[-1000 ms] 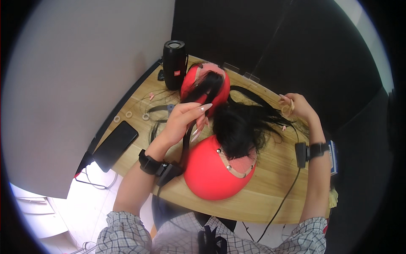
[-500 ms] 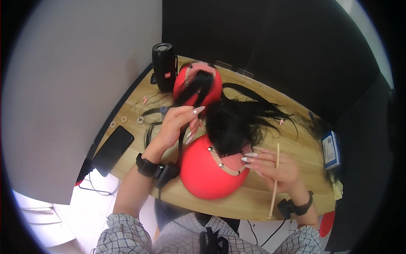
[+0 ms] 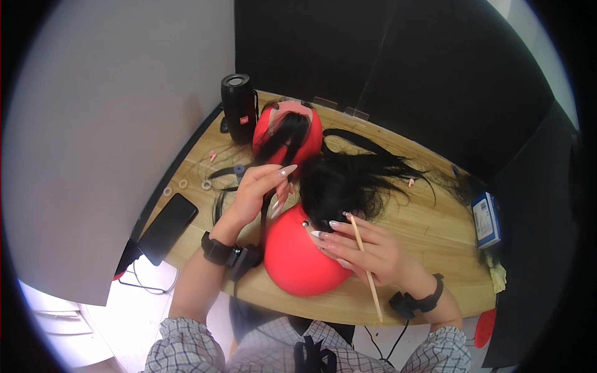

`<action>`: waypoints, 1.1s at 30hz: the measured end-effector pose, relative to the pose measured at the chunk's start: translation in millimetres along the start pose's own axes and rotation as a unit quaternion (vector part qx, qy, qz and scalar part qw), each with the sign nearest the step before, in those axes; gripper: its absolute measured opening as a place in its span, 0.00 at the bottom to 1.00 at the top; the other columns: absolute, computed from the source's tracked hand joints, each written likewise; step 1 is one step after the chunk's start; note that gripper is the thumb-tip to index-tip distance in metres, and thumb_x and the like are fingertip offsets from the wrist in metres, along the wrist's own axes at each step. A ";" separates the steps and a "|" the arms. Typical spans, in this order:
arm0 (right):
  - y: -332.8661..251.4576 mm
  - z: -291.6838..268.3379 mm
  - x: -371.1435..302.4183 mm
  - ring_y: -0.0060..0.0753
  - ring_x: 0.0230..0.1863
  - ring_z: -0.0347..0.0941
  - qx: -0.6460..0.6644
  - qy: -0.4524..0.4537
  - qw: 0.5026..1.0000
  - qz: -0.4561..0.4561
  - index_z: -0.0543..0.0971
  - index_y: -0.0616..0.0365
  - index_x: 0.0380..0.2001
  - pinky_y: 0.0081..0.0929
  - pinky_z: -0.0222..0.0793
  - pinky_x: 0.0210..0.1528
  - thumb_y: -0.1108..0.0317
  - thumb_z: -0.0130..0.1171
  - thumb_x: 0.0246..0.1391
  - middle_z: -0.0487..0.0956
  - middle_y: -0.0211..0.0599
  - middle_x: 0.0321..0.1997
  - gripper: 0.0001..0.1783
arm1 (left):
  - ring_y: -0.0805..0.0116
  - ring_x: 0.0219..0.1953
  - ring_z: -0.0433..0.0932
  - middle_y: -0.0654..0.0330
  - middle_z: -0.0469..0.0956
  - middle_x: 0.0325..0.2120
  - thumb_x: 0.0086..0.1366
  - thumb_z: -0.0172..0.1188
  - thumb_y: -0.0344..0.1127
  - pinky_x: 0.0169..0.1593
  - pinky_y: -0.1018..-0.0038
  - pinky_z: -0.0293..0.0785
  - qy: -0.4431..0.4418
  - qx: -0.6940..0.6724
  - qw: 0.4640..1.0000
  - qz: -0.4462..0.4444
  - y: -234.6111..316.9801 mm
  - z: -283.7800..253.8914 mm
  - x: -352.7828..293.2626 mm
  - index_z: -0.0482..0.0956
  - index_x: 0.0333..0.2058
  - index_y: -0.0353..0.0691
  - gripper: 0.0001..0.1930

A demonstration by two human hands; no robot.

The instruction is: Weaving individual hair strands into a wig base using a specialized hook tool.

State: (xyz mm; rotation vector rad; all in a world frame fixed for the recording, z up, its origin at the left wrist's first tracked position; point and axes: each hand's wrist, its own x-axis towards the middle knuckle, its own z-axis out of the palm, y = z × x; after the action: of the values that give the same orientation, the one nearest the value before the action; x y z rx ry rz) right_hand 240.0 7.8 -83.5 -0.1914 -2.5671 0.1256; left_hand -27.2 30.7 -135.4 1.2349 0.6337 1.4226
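A smooth red ball-shaped form point(image 3: 298, 264) stands on the table before me, with a mass of long black hair point(image 3: 329, 186) over its far side. Metal pins point(image 3: 305, 224) dot the tan band edge there. My left hand point(image 3: 255, 194), left of the hair, is closed in a pinch on a lock of black hair; a dark strand hangs below it. My right hand point(image 3: 382, 258) holds a thin wooden stick point(image 3: 375, 298) across its fingers. Its fingertips rest against the form at the hair's near edge and hide part of the band.
Behind stands a second red form point(image 3: 314, 133) with black hair, beside a black cylindrical speaker point(image 3: 238, 109). On the left lie a black phone point(image 3: 168, 227) and small rings point(image 3: 183, 184). A blue-and-white box point(image 3: 485, 219) sits at right. Dark panels point(image 3: 435, 81) enclose the table.
My right hand has moved left and inward onto the red form, covering the band's pins, and the stick now tilts. My left hand has stayed nearly in place; the view has shifted slightly.
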 end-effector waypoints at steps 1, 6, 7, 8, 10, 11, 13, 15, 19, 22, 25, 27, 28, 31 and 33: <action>2.9 2.8 -0.5 0.41 0.54 0.73 0.002 0.001 1.000 -0.003 0.76 0.59 0.48 0.43 0.66 0.59 0.74 0.61 0.47 0.78 0.38 0.50 0.21 | 0.74 0.16 0.67 0.62 0.68 0.12 0.69 0.47 0.36 0.39 0.76 0.70 0.006 0.005 1.000 -0.002 0.3 1.4 0.2 0.67 0.17 0.37 0.19; 8.9 4.3 21.7 0.41 0.51 0.74 -0.006 0.014 1.000 0.021 0.75 0.58 0.49 0.45 0.65 0.58 0.72 0.61 0.49 0.79 0.37 0.49 0.22 | 0.75 0.17 0.68 0.62 0.69 0.13 0.69 0.47 0.36 0.33 0.79 0.69 -0.006 0.003 1.000 -0.008 1.3 1.5 -0.9 0.67 0.17 0.37 0.19; 12.1 3.9 27.2 0.41 0.50 0.74 -0.011 0.022 0.999 0.033 0.75 0.57 0.50 0.43 0.67 0.56 0.71 0.61 0.50 0.79 0.38 0.48 0.21 | 0.75 0.17 0.68 0.62 0.69 0.14 0.69 0.47 0.36 0.31 0.80 0.69 -0.013 0.001 1.000 -0.004 1.4 1.4 -1.1 0.67 0.17 0.37 0.19; 15.7 2.5 31.4 0.40 0.48 0.75 -0.017 0.029 0.998 0.046 0.75 0.56 0.50 0.40 0.69 0.54 0.71 0.61 0.51 0.79 0.39 0.47 0.21 | 0.75 0.17 0.68 0.62 0.69 0.14 0.69 0.47 0.36 0.31 0.80 0.69 -0.013 0.000 1.000 -0.004 1.4 2.0 -1.0 0.67 0.17 0.37 0.19; 28.6 3.6 35.8 0.40 0.48 0.75 0.015 0.054 0.996 0.068 0.76 0.55 0.50 0.37 0.70 0.52 0.71 0.60 0.52 0.79 0.40 0.46 0.20 | 0.76 0.18 0.69 0.62 0.69 0.14 0.69 0.47 0.35 0.31 0.80 0.69 -0.012 0.009 1.000 -0.026 2.8 4.2 -1.7 0.67 0.18 0.37 0.19; 34.9 3.7 39.1 0.39 0.47 0.76 0.049 0.080 0.992 0.089 0.76 0.54 0.50 0.34 0.71 0.50 0.70 0.59 0.53 0.79 0.41 0.45 0.19 | 0.76 0.18 0.69 0.62 0.69 0.14 0.69 0.47 0.35 0.31 0.80 0.69 -0.011 0.009 1.000 -0.026 3.2 5.5 -1.8 0.67 0.18 0.37 0.19; 37.4 -11.8 51.7 0.37 0.46 0.77 0.105 0.060 0.972 0.203 0.78 0.52 0.49 0.28 0.72 0.47 0.68 0.54 0.59 0.79 0.44 0.43 0.15 | 0.72 0.18 0.68 0.60 0.68 0.14 0.68 0.47 0.36 0.28 0.77 0.65 -0.002 0.041 0.998 -0.045 3.2 7.5 -2.0 0.67 0.18 0.37 0.18; 59.5 -16.2 59.2 0.32 0.47 0.76 0.174 0.129 0.954 0.208 0.77 0.55 0.49 0.26 0.70 0.49 0.65 0.49 0.63 0.80 0.43 0.43 0.15 | 0.74 0.18 0.68 0.62 0.68 0.14 0.68 0.47 0.36 0.32 0.78 0.67 -0.001 0.034 0.999 -0.032 3.7 5.9 -2.0 0.68 0.18 0.37 0.18; 112.7 -28.5 68.0 0.29 0.50 0.74 0.218 0.183 0.915 0.285 0.78 0.62 0.45 0.25 0.68 0.53 0.56 0.45 0.65 0.80 0.40 0.45 0.21 | 0.75 0.18 0.69 0.63 0.68 0.13 0.69 0.47 0.36 0.37 0.77 0.69 0.012 0.009 1.000 0.005 1.7 -5.3 -3.6 0.68 0.17 0.37 0.19; 163.3 -35.0 28.1 0.30 0.48 0.75 0.258 0.176 0.879 0.360 0.78 0.62 0.45 0.26 0.69 0.51 0.54 0.45 0.65 0.79 0.40 0.45 0.23 | 0.74 0.19 0.69 0.62 0.68 0.13 0.68 0.47 0.35 0.39 0.76 0.70 -0.008 -0.019 1.000 -0.005 1.2 -1.6 1.1 0.67 0.17 0.37 0.19; 189.4 -42.2 -10.5 0.34 0.45 0.77 0.171 -0.056 0.858 0.482 0.74 0.61 0.50 0.30 0.74 0.46 0.52 0.45 0.65 0.76 0.41 0.50 0.24 | 0.74 0.17 0.68 0.61 0.68 0.12 0.68 0.46 0.35 0.40 0.75 0.70 0.004 0.003 1.000 0.013 0.1 1.9 3.4 0.67 0.17 0.38 0.19; 160.2 -53.5 -15.0 0.33 0.38 0.78 -0.080 -0.055 0.871 0.481 0.76 0.61 0.48 0.29 0.76 0.41 0.55 0.47 0.64 0.78 0.42 0.45 0.21 | 0.74 0.17 0.68 0.61 0.68 0.12 0.68 0.46 0.35 0.40 0.75 0.70 -0.002 0.004 1.000 0.009 2.0 0.2 3.6 0.67 0.17 0.37 0.18; 149.3 -57.9 -13.6 0.33 0.38 0.78 -0.075 -0.056 0.873 0.478 0.76 0.61 0.48 0.29 0.76 0.41 0.55 0.47 0.64 0.78 0.42 0.45 0.21 | 0.74 0.17 0.68 0.61 0.68 0.12 0.68 0.46 0.35 0.41 0.75 0.70 -0.005 0.008 1.000 -0.002 4.0 -1.2 0.9 0.67 0.18 0.37 0.18; 107.4 -76.1 -11.1 0.30 0.35 0.78 0.063 0.085 0.865 0.490 0.78 0.62 0.45 0.26 0.75 0.37 0.60 0.49 0.63 0.80 0.41 0.39 0.17 | 0.73 0.17 0.68 0.61 0.68 0.13 0.68 0.46 0.35 0.42 0.75 0.70 0.022 0.003 1.000 -0.003 5.1 -3.1 -3.1 0.68 0.18 0.37 0.18; 71.3 -88.4 -6.7 0.29 0.34 0.79 -0.018 0.140 0.905 0.402 0.79 0.61 0.44 0.22 0.74 0.33 0.62 0.53 0.60 0.81 0.44 0.35 0.15 | 0.73 0.17 0.68 0.61 0.68 0.13 0.68 0.46 0.35 0.43 0.74 0.70 0.010 -0.002 1.000 -0.004 2.9 -3.5 -2.5 0.68 0.18 0.37 0.18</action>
State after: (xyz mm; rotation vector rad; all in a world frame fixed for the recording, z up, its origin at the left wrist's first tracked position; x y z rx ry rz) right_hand 301.1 81.3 -21.9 -1.1837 -2.0539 0.3255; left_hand -31.9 28.5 -134.8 1.2140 0.6485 1.4313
